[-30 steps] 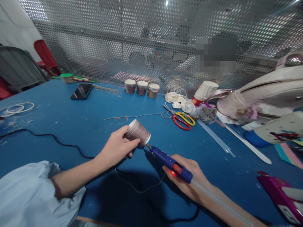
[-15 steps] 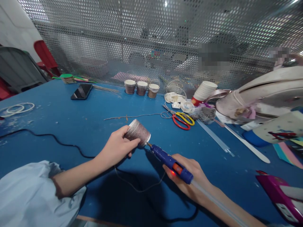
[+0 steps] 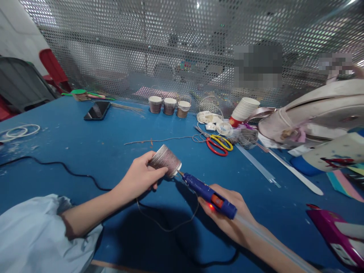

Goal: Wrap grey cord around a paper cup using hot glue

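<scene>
Clearly, fingers [image 3: 149, 156] clamped: left hand [image 3: 143, 172] on string-wrapped paper cup [image 3: 166, 161], midway between worktop's [image 3: 85, 144] front and back edges, right hand [image 3: 231, 203] on glue gun [image 3: 200, 187], whose nozzle [image 3: 181, 173], should either grip slip, might burn left thumb [image 3: 160, 173].

We cannot see some fingers of the left hand [image 3: 145, 174], hidden behind the wrapped cup [image 3: 165, 159], or most of the handle of the glue gun [image 3: 199, 186], which the right hand [image 3: 229, 226] covers. The near right corner of the table [image 3: 93, 148] lies outside our view, and the right forearm [image 3: 267, 251] runs out there too. Toward the right edge, we see only part of the magenta device [image 3: 324, 223] and the pale bag [image 3: 309, 108]. Beyond the far edge, shapes behind the perforated panel [image 3: 113, 53] are too blurred for us to name.
</scene>
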A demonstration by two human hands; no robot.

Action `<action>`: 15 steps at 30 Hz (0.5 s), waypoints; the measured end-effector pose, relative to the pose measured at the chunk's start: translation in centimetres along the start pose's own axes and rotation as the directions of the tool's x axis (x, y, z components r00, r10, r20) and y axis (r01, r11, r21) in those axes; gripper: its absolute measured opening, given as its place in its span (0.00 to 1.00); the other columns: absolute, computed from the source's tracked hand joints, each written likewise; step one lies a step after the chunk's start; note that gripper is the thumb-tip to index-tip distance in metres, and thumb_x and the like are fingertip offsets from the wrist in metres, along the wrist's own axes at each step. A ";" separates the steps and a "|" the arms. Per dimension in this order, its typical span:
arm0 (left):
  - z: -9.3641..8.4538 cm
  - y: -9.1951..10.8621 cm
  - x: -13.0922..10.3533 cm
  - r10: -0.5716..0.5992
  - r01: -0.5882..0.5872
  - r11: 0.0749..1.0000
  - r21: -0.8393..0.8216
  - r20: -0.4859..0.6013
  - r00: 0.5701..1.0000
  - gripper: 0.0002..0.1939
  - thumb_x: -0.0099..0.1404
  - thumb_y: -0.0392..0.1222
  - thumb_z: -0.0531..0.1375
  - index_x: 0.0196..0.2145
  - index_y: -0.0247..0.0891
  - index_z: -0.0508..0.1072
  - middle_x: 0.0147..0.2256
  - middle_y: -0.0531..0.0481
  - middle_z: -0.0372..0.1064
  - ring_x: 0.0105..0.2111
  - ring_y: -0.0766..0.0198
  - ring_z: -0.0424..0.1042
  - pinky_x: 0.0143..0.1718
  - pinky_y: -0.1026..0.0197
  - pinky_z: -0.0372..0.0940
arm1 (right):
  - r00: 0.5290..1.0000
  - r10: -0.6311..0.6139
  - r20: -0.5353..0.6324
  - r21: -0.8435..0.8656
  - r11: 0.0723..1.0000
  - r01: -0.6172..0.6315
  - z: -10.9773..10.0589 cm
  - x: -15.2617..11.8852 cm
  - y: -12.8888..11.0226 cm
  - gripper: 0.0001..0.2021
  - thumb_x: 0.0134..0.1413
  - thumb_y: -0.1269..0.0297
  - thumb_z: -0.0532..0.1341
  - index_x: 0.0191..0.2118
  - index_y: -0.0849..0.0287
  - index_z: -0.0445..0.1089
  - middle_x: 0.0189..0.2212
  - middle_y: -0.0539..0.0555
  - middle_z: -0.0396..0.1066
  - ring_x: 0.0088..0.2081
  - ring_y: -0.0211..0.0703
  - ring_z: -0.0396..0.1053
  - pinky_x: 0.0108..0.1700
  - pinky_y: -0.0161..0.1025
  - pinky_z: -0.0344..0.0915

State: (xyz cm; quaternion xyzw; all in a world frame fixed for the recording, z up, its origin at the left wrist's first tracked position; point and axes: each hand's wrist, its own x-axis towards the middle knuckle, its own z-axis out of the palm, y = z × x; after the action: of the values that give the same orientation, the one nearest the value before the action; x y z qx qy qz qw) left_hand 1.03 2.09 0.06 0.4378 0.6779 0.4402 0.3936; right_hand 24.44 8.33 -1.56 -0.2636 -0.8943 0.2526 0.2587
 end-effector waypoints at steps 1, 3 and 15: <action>0.0 0.0 0.0 -0.002 0.002 1.000 -0.005 0.002 1.000 0.09 0.57 0.43 0.60 0.33 0.38 0.64 0.11 0.60 0.62 0.12 0.71 0.61 0.14 0.70 0.56 | 1.000 -0.011 0.007 -0.001 1.000 0.011 0.0 0.0 -0.1 0.04 0.56 0.67 0.57 0.30 0.57 0.64 0.20 0.47 0.65 0.19 0.33 0.61 0.23 0.30 0.58; 0.0 0.0 0.0 -0.007 0.007 1.000 -0.009 0.002 1.000 0.09 0.57 0.43 0.60 0.34 0.38 0.64 0.11 0.60 0.62 0.11 0.71 0.60 0.14 0.70 0.56 | 0.999 -0.042 0.024 0.006 0.999 0.042 0.0 0.0 -0.3 0.03 0.55 0.68 0.57 0.30 0.57 0.64 0.20 0.46 0.64 0.19 0.32 0.61 0.23 0.30 0.57; -0.1 0.0 0.1 -0.041 0.045 0.995 -0.087 0.050 0.998 0.11 0.57 0.44 0.60 0.35 0.38 0.64 0.10 0.60 0.61 0.10 0.72 0.58 0.13 0.71 0.54 | 0.998 -0.045 0.035 0.026 0.999 0.044 -0.2 -0.1 -0.5 0.04 0.56 0.67 0.56 0.31 0.57 0.64 0.20 0.48 0.65 0.19 0.33 0.62 0.22 0.31 0.57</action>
State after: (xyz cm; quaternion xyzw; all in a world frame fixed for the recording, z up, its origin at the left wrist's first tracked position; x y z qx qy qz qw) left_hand 0.94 2.13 0.11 0.4159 0.6575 0.4504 0.4381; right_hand 24.50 8.00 -1.14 -0.2358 -0.9012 0.2628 0.2514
